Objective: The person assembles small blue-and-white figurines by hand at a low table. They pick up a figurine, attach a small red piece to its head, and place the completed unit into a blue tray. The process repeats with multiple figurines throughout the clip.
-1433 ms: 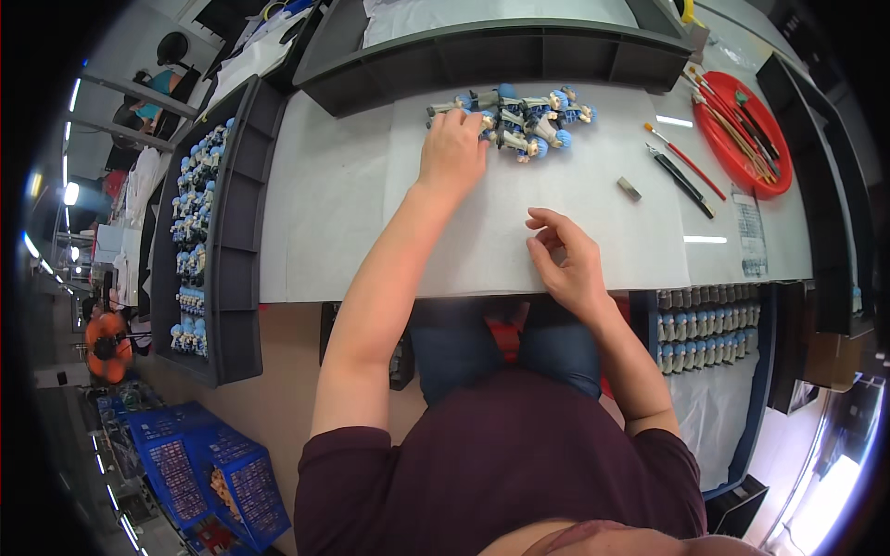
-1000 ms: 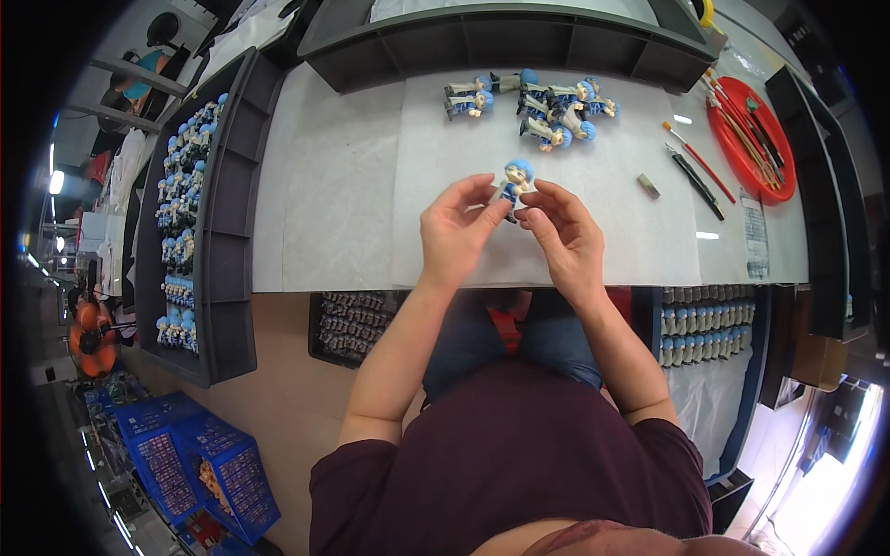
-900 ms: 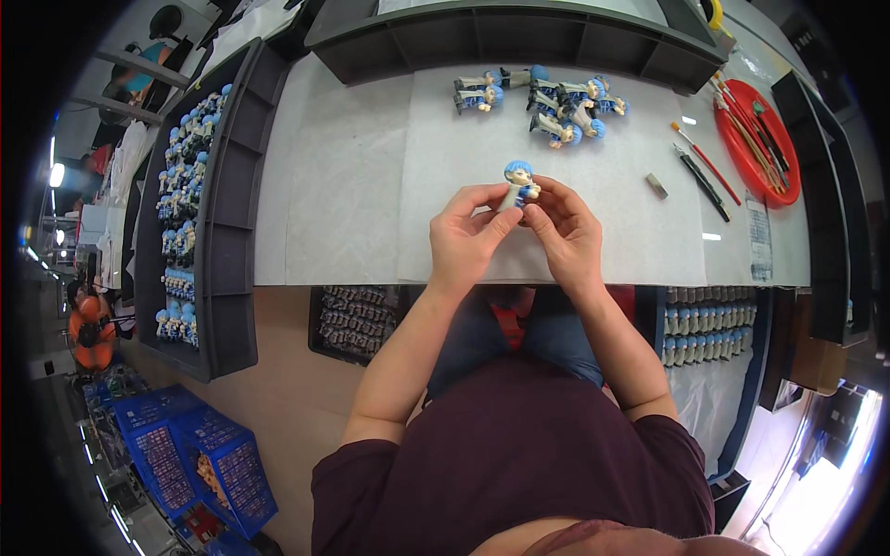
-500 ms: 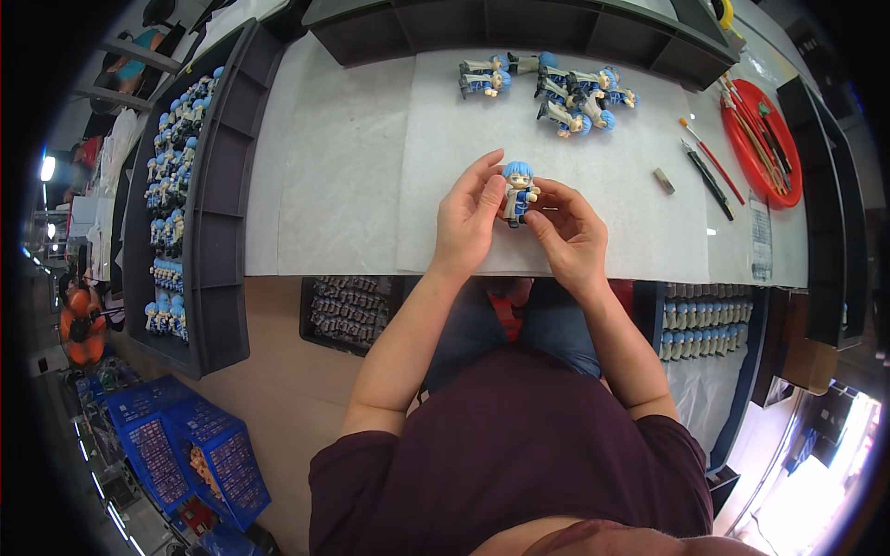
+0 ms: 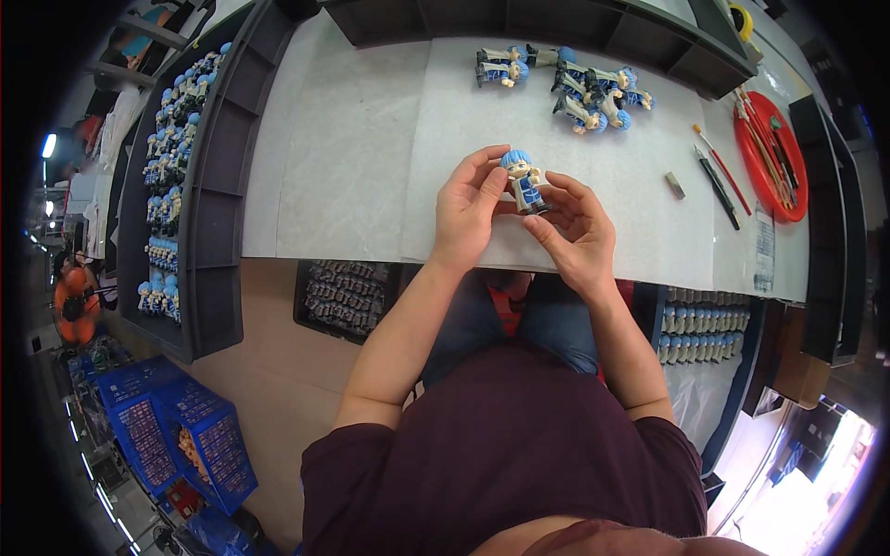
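A small figurine [image 5: 526, 183] with light blue hair, a pale coat and blue clothing is held up over the near part of the white-covered table, tilted, face toward me. My left hand [image 5: 471, 206] is closed on its left side, thumb in front by the head and fingers behind. Beside its legs, my right hand [image 5: 581, 228] curves with thumb and fingers apart. The thumb tip is close under the dark feet; whether it touches them I cannot tell. Farther back on the table lies a loose group of similar figurines [image 5: 593, 90].
A dark crate [image 5: 215, 199] of figurines stands left, another dark tray [image 5: 556, 28] at the back. To the right are an eraser-like block [image 5: 674, 185], a black pen-like tool [image 5: 718, 188], a red brush [image 5: 723, 167] and a red dish [image 5: 795, 199] of tools.
The figurine has turned from upright to tilted, its feet swinging right. My right hand's fingers have come away from its side. The whole view has shifted slightly.
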Demonstrator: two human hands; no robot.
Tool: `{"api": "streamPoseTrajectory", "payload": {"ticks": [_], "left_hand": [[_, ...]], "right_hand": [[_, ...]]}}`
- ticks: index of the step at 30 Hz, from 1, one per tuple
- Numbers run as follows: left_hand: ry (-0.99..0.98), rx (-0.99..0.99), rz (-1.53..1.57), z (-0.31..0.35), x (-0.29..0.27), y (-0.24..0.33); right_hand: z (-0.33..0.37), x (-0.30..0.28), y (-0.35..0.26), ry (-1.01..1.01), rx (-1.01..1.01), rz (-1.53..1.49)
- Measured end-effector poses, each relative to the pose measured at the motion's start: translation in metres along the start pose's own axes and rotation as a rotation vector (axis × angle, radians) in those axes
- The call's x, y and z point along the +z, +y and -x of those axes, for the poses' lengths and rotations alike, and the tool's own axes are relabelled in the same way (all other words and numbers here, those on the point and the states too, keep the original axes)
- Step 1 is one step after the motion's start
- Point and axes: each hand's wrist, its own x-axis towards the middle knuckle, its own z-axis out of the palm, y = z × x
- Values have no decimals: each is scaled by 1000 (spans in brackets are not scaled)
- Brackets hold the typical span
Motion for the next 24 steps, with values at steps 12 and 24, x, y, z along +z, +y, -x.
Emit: {"api": "streamPoseTrajectory", "payload": {"ticks": [12, 24], "left_hand": [[17, -8, -18, 1, 1, -2], [36, 47, -98, 1, 0, -6]], "right_hand": [[1, 0, -4, 14, -5, -6], [2, -2, -2, 28, 38, -74]]}}
